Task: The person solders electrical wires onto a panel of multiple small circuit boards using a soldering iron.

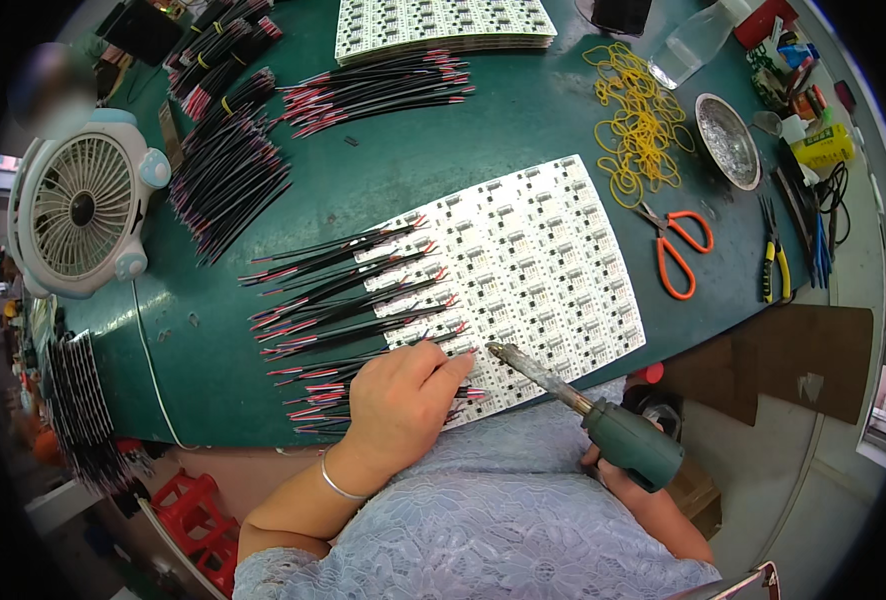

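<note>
White circuit board sheet (553, 250), lying at a slant on the near middle of a green counter (533, 120), with a row of black wires (338, 285) laid in groups across its left edge; red ends show on the sheet and also out to the left. The left hand (403, 395), a silver bracelet (337, 486) at its wrist, rests over the sheet's near left part, its grip closed on a wire whose red end (474, 350) shows at the fingertips. The right hand (613, 477), at the near right, has its grip wrapped about the green handle of a soldering iron (631, 443); the iron's tip points left and stands over the sheet just beside the left fingertips, though contact with the sheet cannot be told. Far left: tied bundles of black wires (228, 170), with a white fan (83, 210) left of them. Far middle: a loose pile of wires (383, 92) in front of a stack of white boards (443, 28). Far right: yellow rubber bands (638, 125), a clear bottle (693, 48) and a metal bowl (728, 140). Right of the sheet: orange-handled scissors (662, 229), then pliers (768, 272) with yellow and black handles.
</note>
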`<state>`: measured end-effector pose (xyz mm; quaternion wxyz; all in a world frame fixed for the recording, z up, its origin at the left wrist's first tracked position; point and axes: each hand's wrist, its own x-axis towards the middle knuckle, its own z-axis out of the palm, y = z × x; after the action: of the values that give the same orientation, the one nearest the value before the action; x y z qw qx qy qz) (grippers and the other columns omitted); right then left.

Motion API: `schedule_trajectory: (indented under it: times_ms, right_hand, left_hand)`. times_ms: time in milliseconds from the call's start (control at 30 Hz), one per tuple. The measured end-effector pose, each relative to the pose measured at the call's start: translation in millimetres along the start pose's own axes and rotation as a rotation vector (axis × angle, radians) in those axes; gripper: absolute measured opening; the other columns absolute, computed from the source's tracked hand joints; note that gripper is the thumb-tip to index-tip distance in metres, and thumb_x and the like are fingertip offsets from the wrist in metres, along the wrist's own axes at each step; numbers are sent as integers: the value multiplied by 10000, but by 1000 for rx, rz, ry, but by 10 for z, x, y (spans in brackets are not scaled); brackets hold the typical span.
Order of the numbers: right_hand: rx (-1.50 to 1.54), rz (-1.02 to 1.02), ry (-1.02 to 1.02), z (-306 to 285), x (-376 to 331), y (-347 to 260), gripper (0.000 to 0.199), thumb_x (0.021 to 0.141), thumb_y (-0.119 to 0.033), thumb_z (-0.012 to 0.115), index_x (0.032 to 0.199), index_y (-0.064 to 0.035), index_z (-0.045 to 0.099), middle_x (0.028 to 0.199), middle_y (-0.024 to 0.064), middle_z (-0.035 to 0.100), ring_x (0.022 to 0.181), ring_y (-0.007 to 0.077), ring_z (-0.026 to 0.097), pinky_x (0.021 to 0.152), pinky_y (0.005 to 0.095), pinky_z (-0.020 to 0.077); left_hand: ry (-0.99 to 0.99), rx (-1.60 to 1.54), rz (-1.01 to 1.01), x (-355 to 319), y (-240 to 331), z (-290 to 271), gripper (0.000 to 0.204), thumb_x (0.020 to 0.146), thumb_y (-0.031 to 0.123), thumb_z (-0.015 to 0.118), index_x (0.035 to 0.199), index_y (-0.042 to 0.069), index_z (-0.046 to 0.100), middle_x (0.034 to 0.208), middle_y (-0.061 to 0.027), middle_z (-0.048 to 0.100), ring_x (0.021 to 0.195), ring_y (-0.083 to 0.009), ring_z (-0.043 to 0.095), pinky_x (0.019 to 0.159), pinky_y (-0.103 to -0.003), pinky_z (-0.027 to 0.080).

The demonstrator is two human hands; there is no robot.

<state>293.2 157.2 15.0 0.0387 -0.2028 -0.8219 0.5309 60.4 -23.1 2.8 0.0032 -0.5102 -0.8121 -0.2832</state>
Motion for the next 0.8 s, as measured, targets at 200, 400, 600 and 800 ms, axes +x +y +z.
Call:
schedule_trajectory:
  times_ms: [200, 400, 600, 800]
  right_hand:
    - [23, 19, 13, 25, -40, 65, 179, 759, -27, 650, 936, -31, 675, 786, 79, 676, 699, 235, 660, 657, 337, 511]
    - [-25, -20, 5, 46, -110, 169, 191, 747, -40, 671, 938, -43, 681, 836, 90, 679, 735, 256, 653, 681, 356, 506]
    - [-118, -108, 11, 31, -46, 129, 207, 735, -56, 683, 942, -45, 683, 893, 106, 683, 755, 273, 653, 688, 351, 517]
    - [-177, -131, -26, -1, -12, 52, 189, 765, -61, 659, 950, -27, 673, 890, 112, 683, 727, 235, 676, 664, 321, 530]
  left_hand:
    - [-14, -20, -13, 19, 0, -13, 337, 583, 5, 689, 902, 116, 707, 749, -29, 578, 633, -222, 582, 526, -338, 459]
    - [-17, -60, -18, 4, -18, -21, 357, 570, -5, 689, 905, 116, 710, 765, -34, 587, 648, -229, 587, 537, -341, 465]
    - [-17, -56, -12, 8, -16, -18, 365, 565, -8, 690, 906, 119, 710, 772, -31, 588, 655, -227, 588, 540, -342, 466]
    - [-30, -51, -13, 17, -18, -28, 385, 555, -4, 698, 917, 124, 711, 782, -30, 586, 667, -228, 587, 546, -343, 464]
